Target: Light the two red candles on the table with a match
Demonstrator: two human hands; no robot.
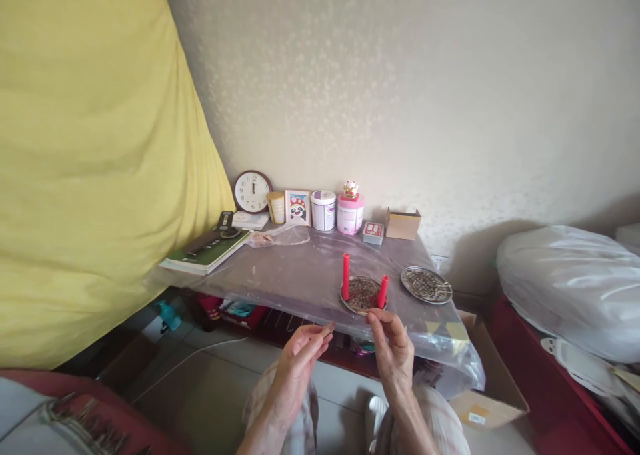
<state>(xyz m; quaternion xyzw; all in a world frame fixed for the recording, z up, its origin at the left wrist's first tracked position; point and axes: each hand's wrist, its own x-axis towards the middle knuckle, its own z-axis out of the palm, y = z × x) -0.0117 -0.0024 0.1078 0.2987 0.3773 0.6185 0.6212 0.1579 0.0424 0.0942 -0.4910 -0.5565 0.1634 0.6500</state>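
Observation:
My left hand [303,351] is raised in front of the table edge, its fingers pinched on a small thin piece that I cannot make out. My right hand [393,348] is closed beside it, fingertips pinched on something small just below a round metal dish [361,295]. That dish holds dark bits. A tall red candle [345,276] stands at its left rim and a shorter red candle [383,291] at its right rim. A second metal dish [426,285] with similar bits lies to the right. Both sit on a table [300,275] covered in clear plastic sheet.
Along the wall stand a clock [253,191], a small picture frame [298,207], a white tin [323,210], a pink tin [350,213] and a cardboard box [403,224]. Books [205,251] lie at the left. A yellow cloth [90,168] hangs left; a plastic-covered bundle [570,288] sits right.

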